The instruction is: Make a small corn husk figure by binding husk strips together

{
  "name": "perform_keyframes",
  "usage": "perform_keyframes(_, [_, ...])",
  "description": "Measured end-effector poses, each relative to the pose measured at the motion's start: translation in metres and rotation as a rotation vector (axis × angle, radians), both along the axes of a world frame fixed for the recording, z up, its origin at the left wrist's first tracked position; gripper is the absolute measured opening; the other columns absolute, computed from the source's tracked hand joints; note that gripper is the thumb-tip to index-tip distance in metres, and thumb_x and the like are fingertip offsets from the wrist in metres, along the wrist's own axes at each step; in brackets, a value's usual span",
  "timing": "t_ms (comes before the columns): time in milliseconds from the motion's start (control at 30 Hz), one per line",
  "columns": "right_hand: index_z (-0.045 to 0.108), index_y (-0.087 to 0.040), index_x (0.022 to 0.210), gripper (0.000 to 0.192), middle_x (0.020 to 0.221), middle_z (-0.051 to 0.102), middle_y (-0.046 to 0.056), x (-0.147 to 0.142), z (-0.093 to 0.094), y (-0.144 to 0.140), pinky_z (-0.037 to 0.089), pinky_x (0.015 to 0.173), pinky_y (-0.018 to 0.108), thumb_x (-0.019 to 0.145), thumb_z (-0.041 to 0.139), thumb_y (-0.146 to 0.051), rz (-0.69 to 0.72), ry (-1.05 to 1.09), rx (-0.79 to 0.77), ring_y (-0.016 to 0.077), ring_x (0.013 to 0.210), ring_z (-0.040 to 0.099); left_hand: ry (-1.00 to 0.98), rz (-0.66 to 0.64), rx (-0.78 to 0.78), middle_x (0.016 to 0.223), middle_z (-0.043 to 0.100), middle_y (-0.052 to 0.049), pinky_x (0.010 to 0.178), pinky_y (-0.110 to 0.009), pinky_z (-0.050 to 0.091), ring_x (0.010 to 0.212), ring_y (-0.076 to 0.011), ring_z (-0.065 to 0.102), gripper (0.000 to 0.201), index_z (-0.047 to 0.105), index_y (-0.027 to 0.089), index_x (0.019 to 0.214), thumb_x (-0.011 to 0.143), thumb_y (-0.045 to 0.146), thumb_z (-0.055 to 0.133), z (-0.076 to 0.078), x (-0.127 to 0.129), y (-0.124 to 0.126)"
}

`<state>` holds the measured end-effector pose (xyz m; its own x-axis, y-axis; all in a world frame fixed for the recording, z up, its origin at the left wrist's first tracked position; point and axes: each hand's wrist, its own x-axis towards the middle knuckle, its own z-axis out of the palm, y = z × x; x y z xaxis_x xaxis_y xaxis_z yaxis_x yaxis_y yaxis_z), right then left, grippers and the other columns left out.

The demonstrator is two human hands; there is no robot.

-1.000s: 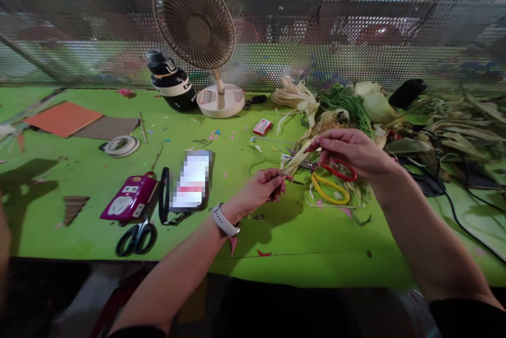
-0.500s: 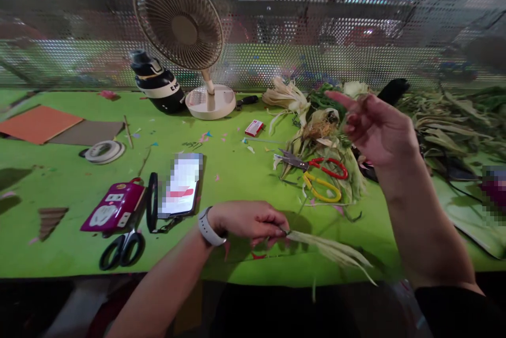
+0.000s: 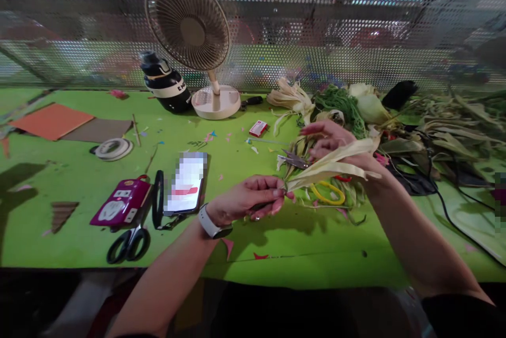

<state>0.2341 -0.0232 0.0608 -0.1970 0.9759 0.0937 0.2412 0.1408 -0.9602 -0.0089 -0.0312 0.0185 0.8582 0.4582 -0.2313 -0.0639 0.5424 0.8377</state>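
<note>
Fingers of the left hand (image 3: 249, 198) are pinched on the narrow end of a pale dried corn-husk bundle (image 3: 332, 164). Its wide end is rested against the right hand (image 3: 336, 143), whose fingers are loosely curled, above the red-and-yellow scissors (image 3: 326, 190).

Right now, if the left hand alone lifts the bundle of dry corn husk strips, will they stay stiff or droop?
Likely droop a little. The corn husk strips look thin and papery, so probably very light. The left hand pinches only one end, while the far end fans out across the right hand, so it may sag and splay without that support. They also look easy to tear.
</note>
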Motion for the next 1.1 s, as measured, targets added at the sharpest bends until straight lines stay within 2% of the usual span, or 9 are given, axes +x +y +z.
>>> perform_keyframes(67, [0.055,-0.023,0.119,0.048,0.116,0.062,0.008,-0.01,-0.011,-0.002,0.051,0.056,0.027,0.072,0.064,-0.029,0.245,0.211,-0.19,0.0161,0.074,0.063,-0.032,0.034,-0.01,0.061,0.058,0.002,0.031,-0.012,0.022,0.033,0.0007,0.037,0.014,0.062,0.013,0.086,0.083,0.027,0.061,0.001,0.0,0.0])
perform_keyframes(133, [0.058,-0.02,0.116,0.042,0.109,0.065,0.009,-0.02,-0.026,-0.003,0.051,0.051,0.027,0.075,0.058,-0.03,0.407,0.317,-0.397,0.0144,0.065,0.063,-0.056,0.08,-0.021,0.06,0.056,0.002,0.031,-0.012,0.022,0.033,0.0013,0.035,0.014,0.063,0.013,0.086,0.083,0.026,0.061,0.002,-0.001,0.0])
perform_keyframes(200, [0.063,-0.015,0.099,0.028,0.078,0.067,0.006,-0.029,-0.04,-0.003,0.048,0.047,0.026,0.075,0.054,-0.027,0.439,0.336,-0.539,0.0129,0.051,0.058,-0.062,0.129,-0.035,0.06,0.054,0.003,0.032,-0.012,0.021,0.033,0.0019,0.032,0.014,0.063,0.013,0.086,0.082,0.027,0.062,0.004,-0.001,0.002])
perform_keyframes(267, [0.062,-0.014,0.087,0.02,0.063,0.062,0.003,-0.037,-0.047,-0.005,0.046,0.047,0.025,0.078,0.05,-0.028,0.386,0.317,-0.523,0.0126,0.048,0.056,-0.057,0.194,-0.044,0.06,0.053,0.003,0.032,-0.013,0.02,0.033,0.002,0.031,0.014,0.062,0.013,0.085,0.081,0.027,0.064,0.004,-0.001,0.004])
perform_keyframes(333, [0.061,-0.015,0.086,0.022,0.062,0.059,0.002,-0.043,-0.048,-0.007,0.042,0.047,0.024,0.084,0.048,-0.032,0.3,0.201,-0.392,0.0112,0.049,0.053,-0.037,0.282,-0.033,0.061,0.054,0.003,0.033,-0.013,0.019,0.035,0.0016,0.033,0.014,0.06,0.013,0.082,0.079,0.026,0.065,0.003,0.001,0.006])
perform_keyframes(533, [0.065,-0.019,0.093,0.025,0.084,0.065,0.006,-0.048,-0.045,-0.015,0.04,0.064,0.027,0.092,0.046,-0.035,0.105,-0.513,0.311,0.0154,0.073,0.057,0.18,0.465,0.162,0.058,0.055,0.003,0.038,-0.015,0.026,0.038,-0.001,0.04,0.016,0.057,0.014,0.074,0.082,0.027,0.059,-0.005,0.007,0.009])
perform_keyframes(733, [0.068,-0.019,0.09,0.031,0.07,0.062,0.007,-0.049,-0.047,-0.023,0.03,0.055,0.03,0.094,0.038,-0.023,0.093,-0.988,0.648,0.0155,0.062,0.051,0.319,0.511,0.318,0.047,0.05,0.006,0.039,-0.016,0.029,0.035,-0.0036,0.042,0.021,0.054,0.016,0.071,0.087,0.03,0.053,-0.009,0.014,0.004])
perform_keyframes(967, [0.063,-0.017,0.075,0.027,0.061,0.053,0.002,-0.057,-0.054,-0.025,0.025,0.053,0.03,0.092,0.041,-0.016,0.032,-1.096,0.947,0.0127,0.056,0.041,0.312,0.559,0.401,0.057,0.055,0.005,0.038,-0.015,0.031,0.042,-0.0054,0.053,0.015,0.052,0.016,0.081,0.086,0.03,0.051,-0.014,0.016,0.003])
perform_keyframes(1100, [0.062,-0.015,0.079,0.024,0.061,0.052,0.001,-0.057,-0.057,-0.024,0.023,0.051,0.03,0.09,0.041,-0.011,0.114,-1.065,1.015,0.0123,0.055,0.04,0.341,0.561,0.465,0.058,0.054,0.006,0.039,-0.015,0.033,0.043,-0.0058,0.054,0.015,0.05,0.017,0.086,0.086,0.031,0.05,-0.018,0.015,0.004])
